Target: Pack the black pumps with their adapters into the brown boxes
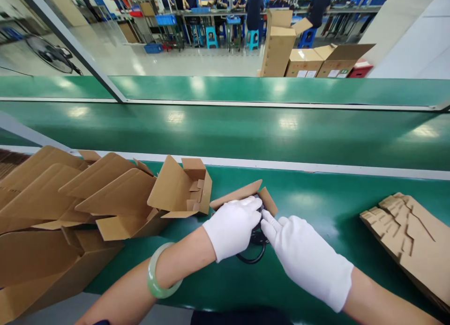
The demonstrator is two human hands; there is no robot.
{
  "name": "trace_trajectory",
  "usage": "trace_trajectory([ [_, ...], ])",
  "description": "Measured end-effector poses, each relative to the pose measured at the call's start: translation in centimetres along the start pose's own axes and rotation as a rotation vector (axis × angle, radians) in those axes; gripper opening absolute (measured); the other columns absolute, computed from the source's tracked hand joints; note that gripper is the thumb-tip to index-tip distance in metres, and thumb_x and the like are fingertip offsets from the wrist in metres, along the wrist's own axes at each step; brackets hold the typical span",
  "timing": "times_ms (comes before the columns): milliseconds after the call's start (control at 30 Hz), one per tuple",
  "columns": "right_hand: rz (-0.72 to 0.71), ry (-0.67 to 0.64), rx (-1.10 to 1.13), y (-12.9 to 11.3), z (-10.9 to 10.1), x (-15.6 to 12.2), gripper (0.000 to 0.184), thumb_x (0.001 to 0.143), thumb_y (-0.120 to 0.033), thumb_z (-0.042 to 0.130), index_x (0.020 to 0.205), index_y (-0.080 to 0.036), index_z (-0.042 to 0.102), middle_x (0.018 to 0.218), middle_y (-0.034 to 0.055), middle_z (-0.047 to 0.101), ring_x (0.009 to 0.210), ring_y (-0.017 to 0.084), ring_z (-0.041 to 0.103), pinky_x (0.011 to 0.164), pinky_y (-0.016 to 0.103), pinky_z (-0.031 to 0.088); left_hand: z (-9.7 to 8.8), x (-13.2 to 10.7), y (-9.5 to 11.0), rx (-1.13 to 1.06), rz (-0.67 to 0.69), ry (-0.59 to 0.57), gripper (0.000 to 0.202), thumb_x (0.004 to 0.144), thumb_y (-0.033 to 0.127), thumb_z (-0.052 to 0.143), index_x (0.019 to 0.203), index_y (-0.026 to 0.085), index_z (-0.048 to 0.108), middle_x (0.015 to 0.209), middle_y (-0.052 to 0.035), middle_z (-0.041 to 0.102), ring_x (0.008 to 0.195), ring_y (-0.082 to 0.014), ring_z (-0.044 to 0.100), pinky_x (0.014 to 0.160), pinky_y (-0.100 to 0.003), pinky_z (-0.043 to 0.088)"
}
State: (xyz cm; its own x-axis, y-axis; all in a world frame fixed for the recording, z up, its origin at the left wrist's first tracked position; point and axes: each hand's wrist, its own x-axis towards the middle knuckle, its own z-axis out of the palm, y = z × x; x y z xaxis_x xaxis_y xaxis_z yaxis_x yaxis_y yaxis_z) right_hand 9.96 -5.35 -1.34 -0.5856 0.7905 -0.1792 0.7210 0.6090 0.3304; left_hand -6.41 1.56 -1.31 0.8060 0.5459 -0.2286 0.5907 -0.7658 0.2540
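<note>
In the middle of the green worktop stands an open cardboard box (270, 204), its flaps raised and its inside mostly hidden by my hands. My left hand (234, 227), in a white glove, reaches over the box with fingers curled onto a black cable (259, 255). From the right, my right hand (305, 254), also gloved in white, has its thumb and fingers closed on the same black bundle at the box's mouth. A loop of the cable hangs out below, towards me. What lies under my fingertips is partly covered.
Several open cardboard boxes (116, 189) crowd the left side, the nearest empty one (172, 184) just left of my hands. Flattened cartons (418, 245) lie stacked at right. A green conveyor (225, 133) runs behind a white rail. People sit at benches far back.
</note>
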Motion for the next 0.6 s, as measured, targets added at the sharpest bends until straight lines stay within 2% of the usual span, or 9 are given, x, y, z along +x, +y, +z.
trace_trajectory([
  [133, -0.015, -0.101, 0.098, 0.3, 0.1, 0.8, 0.043, 0.072, -0.006, 0.044, 0.114, -0.013, 0.056, 0.073, 0.0090, 0.056, 0.051, 0.020, 0.049, 0.045, 0.031, 0.023, -0.2, 1.0, 0.1, 0.038, 0.064, -0.075, 0.023, 0.078, 0.014, 0.049, 0.093, 0.015, 0.065, 0.107, -0.0070, 0.061, 0.099, -0.0252, 0.057, 0.084, -0.038, 0.049],
  [233, -0.004, -0.109, 0.078, 0.7, -0.4, 1.8, 0.046, 0.073, -0.005, 0.042, 0.117, -0.010, 0.053, 0.073, 0.0101, 0.056, 0.051, 0.021, 0.050, 0.044, 0.031, 0.025, -0.3, 2.1, -0.2, 0.063, 0.000, -0.082, 0.023, 0.078, 0.015, 0.049, 0.095, 0.014, 0.064, 0.107, -0.0084, 0.062, 0.102, -0.0268, 0.055, 0.089, -0.041, 0.046],
  [333, -0.025, -0.118, 0.079, 0.9, -0.6, 2.5, 0.041, 0.072, -0.005, 0.043, 0.110, -0.011, 0.055, 0.074, 0.0122, 0.059, 0.051, 0.022, 0.052, 0.044, 0.030, 0.028, -0.1, 2.5, -0.7, 0.069, -0.037, -0.074, 0.026, 0.078, 0.015, 0.049, 0.100, 0.013, 0.063, 0.110, -0.0087, 0.062, 0.104, -0.0258, 0.055, 0.093, -0.038, 0.044],
  [400, -0.027, -0.126, 0.061, 1.0, -0.2, 2.7, 0.035, 0.071, -0.005, 0.043, 0.103, -0.013, 0.055, 0.094, 0.0192, 0.063, 0.051, 0.021, 0.053, 0.044, 0.030, 0.030, 0.2, 2.6, -1.3, 0.076, -0.043, -0.021, 0.029, 0.080, 0.015, 0.046, 0.105, 0.013, 0.062, 0.116, -0.0090, 0.060, 0.106, -0.0252, 0.055, 0.094, -0.037, 0.043],
  [500, 0.019, -0.122, -0.003, 1.3, 1.0, 3.0, 0.023, 0.072, -0.005, 0.042, 0.089, -0.015, 0.054, 0.129, 0.0252, 0.047, 0.049, 0.019, 0.053, 0.043, 0.029, 0.032, 0.4, 2.7, -2.4, 0.123, -0.078, 0.095, 0.037, 0.084, 0.013, 0.039, 0.116, 0.010, 0.056, 0.133, -0.0119, 0.048, 0.119, -0.0273, 0.046, 0.102, -0.040, 0.037],
  [567, 0.029, -0.097, 0.004, 1.8, 1.6, 3.3, 0.015, 0.074, -0.006, 0.042, 0.081, -0.016, 0.051, 0.134, 0.0242, 0.042, 0.048, 0.018, 0.053, 0.043, 0.030, 0.034, 0.3, 3.1, -3.0, 0.138, -0.099, 0.108, 0.039, 0.084, 0.013, 0.038, 0.120, 0.009, 0.053, 0.138, -0.0127, 0.043, 0.123, -0.0284, 0.043, 0.105, -0.042, 0.034],
  [600, 0.023, -0.089, 0.020, 2.1, 1.7, 3.5, 0.013, 0.074, -0.007, 0.042, 0.079, -0.016, 0.050, 0.134, 0.0237, 0.043, 0.048, 0.019, 0.053, 0.043, 0.030, 0.035, 0.1, 3.4, -3.3, 0.134, -0.109, 0.095, 0.040, 0.083, 0.014, 0.039, 0.121, 0.009, 0.053, 0.136, -0.0127, 0.044, 0.121, -0.0286, 0.045, 0.104, -0.042, 0.035],
])
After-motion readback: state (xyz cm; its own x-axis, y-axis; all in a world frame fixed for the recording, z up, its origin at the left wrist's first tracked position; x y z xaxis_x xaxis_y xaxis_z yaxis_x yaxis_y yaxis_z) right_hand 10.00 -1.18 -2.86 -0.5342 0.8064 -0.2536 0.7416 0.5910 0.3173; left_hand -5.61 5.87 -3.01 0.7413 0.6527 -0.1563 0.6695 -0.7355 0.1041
